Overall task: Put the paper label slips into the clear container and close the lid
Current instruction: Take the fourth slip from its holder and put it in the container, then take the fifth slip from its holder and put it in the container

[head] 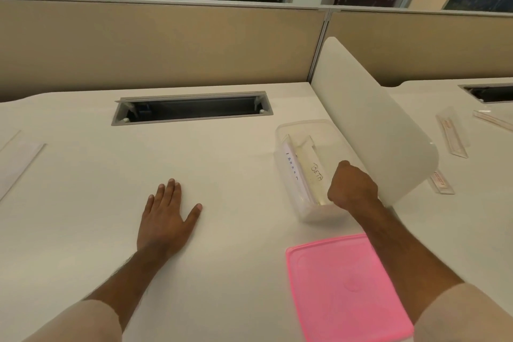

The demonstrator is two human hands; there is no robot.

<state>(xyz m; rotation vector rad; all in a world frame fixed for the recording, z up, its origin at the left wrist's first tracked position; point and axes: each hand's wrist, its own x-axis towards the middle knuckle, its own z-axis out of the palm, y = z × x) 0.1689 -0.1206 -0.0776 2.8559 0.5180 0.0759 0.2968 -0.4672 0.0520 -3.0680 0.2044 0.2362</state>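
Note:
The clear container (302,130) stands open on the white desk, right of centre. Inside it lie a white slip with blue letters (291,164) and a pale slip marked "BETA" (315,175). My right hand (351,187) reaches over the container's near right rim with its fingers curled down; I cannot see whether they still pinch the BETA slip. My left hand (166,214) rests flat on the desk, fingers spread, holding nothing. The pink lid (347,286) lies flat on the desk in front of the container, under my right forearm.
A white divider panel (369,119) rises just right of the container. Beyond it, on the neighbouring desk, lie more slips (452,136), (441,182). A cable slot (191,107) opens at the desk's back. A paper strip (19,164) lies at the far left.

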